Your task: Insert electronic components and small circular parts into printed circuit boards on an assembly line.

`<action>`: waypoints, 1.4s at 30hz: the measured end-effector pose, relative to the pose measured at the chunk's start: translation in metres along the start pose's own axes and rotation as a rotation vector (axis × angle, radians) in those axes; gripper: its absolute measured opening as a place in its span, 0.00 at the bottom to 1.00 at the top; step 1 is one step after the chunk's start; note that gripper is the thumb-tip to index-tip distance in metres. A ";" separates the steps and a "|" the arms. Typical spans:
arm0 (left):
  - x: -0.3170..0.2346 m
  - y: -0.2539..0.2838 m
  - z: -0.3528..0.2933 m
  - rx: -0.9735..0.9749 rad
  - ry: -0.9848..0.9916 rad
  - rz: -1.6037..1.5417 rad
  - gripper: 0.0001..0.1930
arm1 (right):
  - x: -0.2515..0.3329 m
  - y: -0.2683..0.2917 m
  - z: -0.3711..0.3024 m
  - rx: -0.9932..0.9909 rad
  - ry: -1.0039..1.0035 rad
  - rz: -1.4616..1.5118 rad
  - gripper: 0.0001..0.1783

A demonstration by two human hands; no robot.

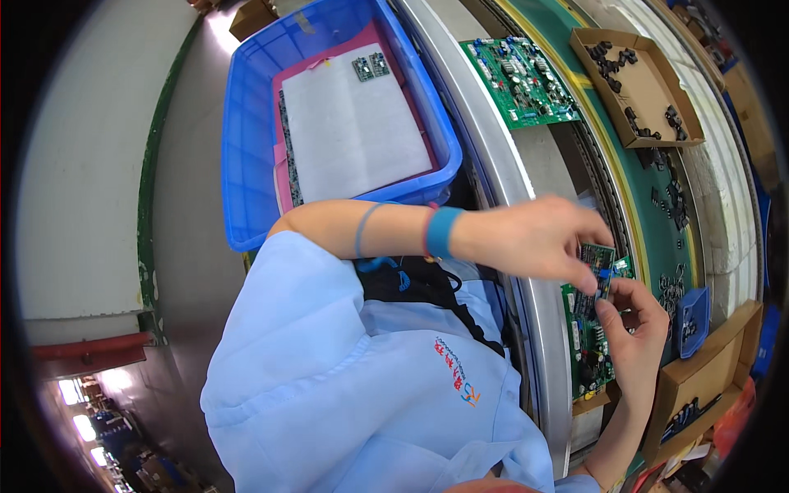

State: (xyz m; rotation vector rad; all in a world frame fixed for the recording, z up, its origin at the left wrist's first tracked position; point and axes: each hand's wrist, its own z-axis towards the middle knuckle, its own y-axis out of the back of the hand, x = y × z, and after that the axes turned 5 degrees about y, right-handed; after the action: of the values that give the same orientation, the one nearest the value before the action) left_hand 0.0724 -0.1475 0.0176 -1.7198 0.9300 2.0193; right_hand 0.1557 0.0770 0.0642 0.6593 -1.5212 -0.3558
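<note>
My left hand (534,238), with a blue wristband, reaches across from the left and pinches a small green circuit board (597,256) carrying dark parts and a blue part. From the lower right, my right hand (637,333) closes its thumb and fingers on the lower end of that same board. Directly below both hands lies a larger green circuit board (588,357) on the line. The fingers hide part of both boards, so I cannot tell whether they touch.
Another populated green board (522,82) sits farther up the metal-edged line. A blue crate (246,164) at left holds a white sheet with small boards. Cardboard trays (657,90) of black parts, loose components (674,201) and a small blue bin (694,320) stand at right.
</note>
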 end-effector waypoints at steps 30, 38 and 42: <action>0.441 0.512 -0.055 -1.122 0.909 0.305 0.11 | -0.065 0.016 -0.022 -0.228 0.020 -0.706 0.10; 0.326 0.586 -0.091 -1.086 0.352 -0.342 0.08 | -0.075 0.020 -0.029 -0.270 0.134 -0.691 0.09; 0.283 0.563 -0.053 -1.129 0.166 -0.429 0.09 | -0.076 0.013 -0.025 -0.317 0.153 -0.730 0.08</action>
State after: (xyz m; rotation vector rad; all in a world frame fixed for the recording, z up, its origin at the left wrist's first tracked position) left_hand -0.3030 -0.6406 -0.1092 -2.3090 -0.7127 2.2131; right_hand 0.1739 0.1372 0.0136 0.9470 -1.0037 -1.0494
